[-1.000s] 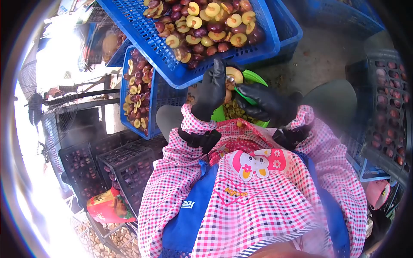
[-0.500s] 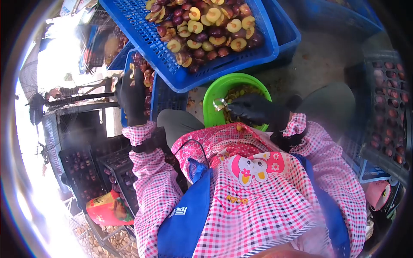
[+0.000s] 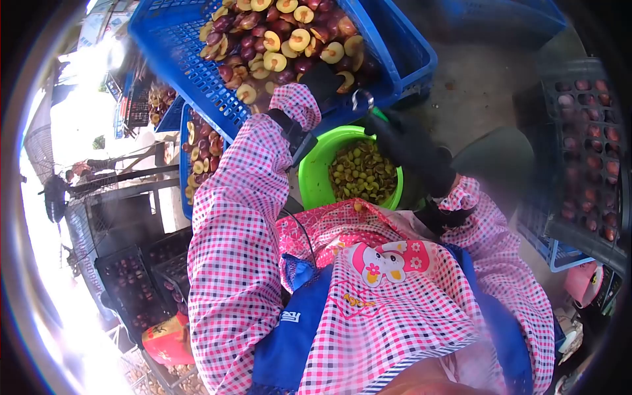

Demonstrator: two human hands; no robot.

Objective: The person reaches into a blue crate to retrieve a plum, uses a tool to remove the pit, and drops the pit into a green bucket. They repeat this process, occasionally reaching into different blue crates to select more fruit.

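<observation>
My left hand (image 3: 322,85), in a black glove, reaches to the near edge of the halved plums (image 3: 289,43) in the tilted blue basket (image 3: 204,92). Its fingers blend into the dark fruit, so their grip is hidden. In a black glove too, my right hand (image 3: 408,145) is closed around a tool (image 3: 372,108) with a green handle and a curved metal end. That hand is above the right rim of the green bucket (image 3: 316,171), which holds many small greenish-brown pieces (image 3: 362,172).
Another blue crate (image 3: 186,164) with cut plums stands at the left. Dark crates of whole plums lie lower left (image 3: 128,276) and at the right (image 3: 596,151). A red and yellow container (image 3: 168,339) is lower left. Grey floor (image 3: 474,85) shows beyond the bucket.
My left hand has moved right, from above the left crate to the plums in the large basket. My right hand has risen with the tool from inside the bucket. The view has shifted slightly.
</observation>
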